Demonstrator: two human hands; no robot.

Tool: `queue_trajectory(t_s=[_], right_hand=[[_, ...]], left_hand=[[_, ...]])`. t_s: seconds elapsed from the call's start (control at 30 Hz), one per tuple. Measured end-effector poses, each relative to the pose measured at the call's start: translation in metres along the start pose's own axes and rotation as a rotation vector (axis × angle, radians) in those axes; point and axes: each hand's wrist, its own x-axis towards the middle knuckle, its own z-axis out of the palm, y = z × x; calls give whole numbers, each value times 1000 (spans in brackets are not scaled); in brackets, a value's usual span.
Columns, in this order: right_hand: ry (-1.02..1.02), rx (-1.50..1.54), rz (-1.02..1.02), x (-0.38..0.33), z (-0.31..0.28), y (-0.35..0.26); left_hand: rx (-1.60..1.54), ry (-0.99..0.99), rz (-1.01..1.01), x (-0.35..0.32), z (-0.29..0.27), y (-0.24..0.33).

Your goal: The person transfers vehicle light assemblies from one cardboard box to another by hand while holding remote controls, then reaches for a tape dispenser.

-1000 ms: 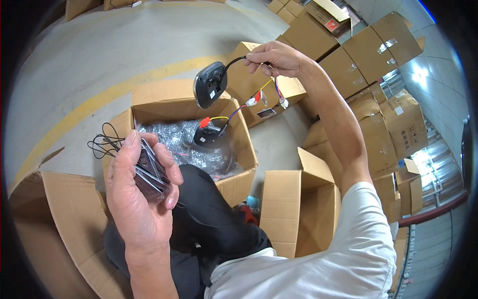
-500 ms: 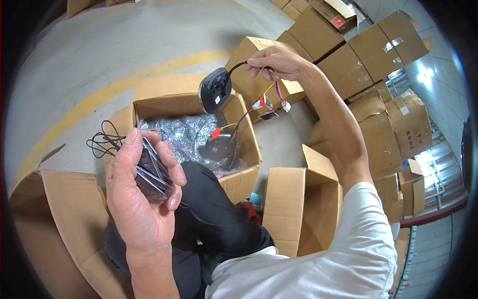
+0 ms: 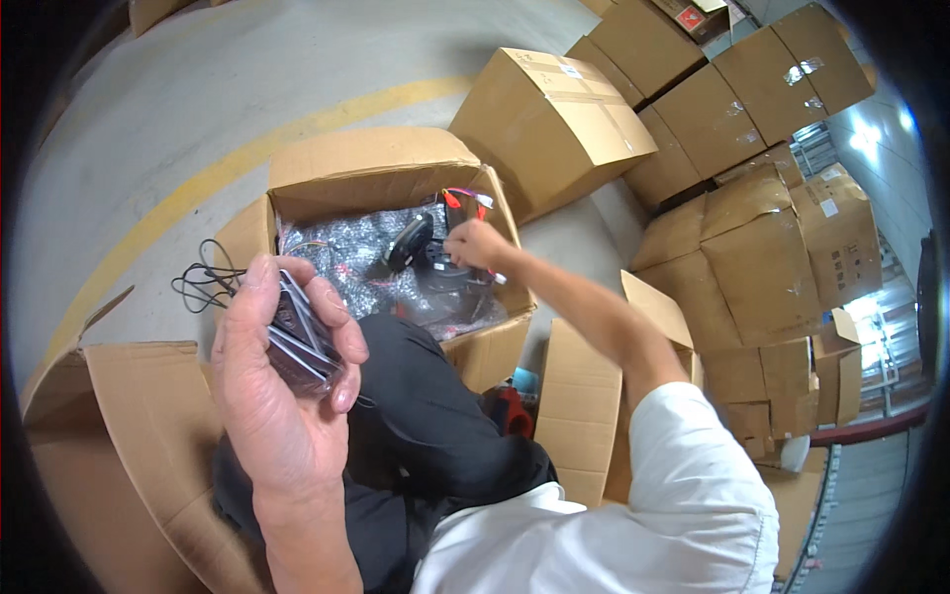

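Observation:
In my left hand [image 3: 272,396], fingers curled, is a bundle of small flat dark devices [image 3: 302,342] in clear plastic, a thin black cord [image 3: 208,282] looping out beside the thumb. My right hand [image 3: 477,245], slightly blurred, reaches into an open cardboard box [image 3: 371,158]. Its fingers are closed on the cable of a black oval device [image 3: 408,243], which tilts over the bubble wrap [image 3: 341,238] in there. Coloured wires with red and white connectors [image 3: 465,198] spread around this hand. Below it lies another dark round piece [image 3: 440,272], partly covered by plastic.
A closed carton [image 3: 554,119] stands beyond the box. Open cartons flank me at left [image 3: 148,426] and right [image 3: 584,406]. Stacked cartons [image 3: 752,238] rise on the right. A yellow line [image 3: 228,163] curves over the grey floor. My bent dark-trousered leg [image 3: 416,406] is against the box.
My right hand has come down from above the box into it, lowering the black oval device and its wires onto the bubble wrap. My left hand has stayed in place.

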Motion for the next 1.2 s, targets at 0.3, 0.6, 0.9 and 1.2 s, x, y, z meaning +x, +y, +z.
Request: queue_trajectory(t_s=[0.3, 0.6, 0.9, 1.2], right_hand=[[474, 21, -269, -75, 46, -32], [326, 335, -157, -137, 10, -61], [237, 335, -187, -190, -96, -118], [254, 497, -167, -191, -169, -118]], left_hand=[[167, 14, -25, 8, 26, -27], [156, -4, -62, 12, 40, -57], [138, 24, -44, 5, 36, -47], [81, -35, -74, -2, 27, -32]])
